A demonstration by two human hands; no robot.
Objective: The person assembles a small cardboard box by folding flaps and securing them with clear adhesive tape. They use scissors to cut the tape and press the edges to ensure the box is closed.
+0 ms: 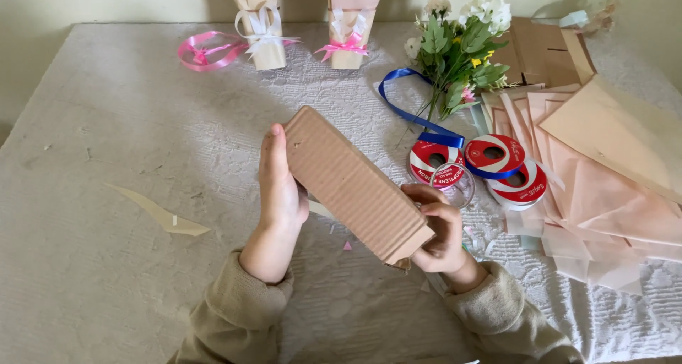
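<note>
The white textured surface (106, 193) carries pink paper sheets (604, 193) at three o'clock. At centre, a corrugated cardboard box (355, 186) is clamped between the left hand (280, 186) and the right hand (440, 229). Ribbon spools (490, 165) lie at two o'clock.

both forearms come up from the bottom edge, sleeved in beige knit to the wrists. the left hand (280, 186) stands on edge, palm turned inward toward the right, fingers straight and together, thumb up along the top, wrist bare and slightly bent. the right hand (440, 229) sits lower and nearer the body, fingers curled inward in a loose pinch, knuckles facing up, thumb tucked beneath. the two hands are apart, angled toward each other.
</note>
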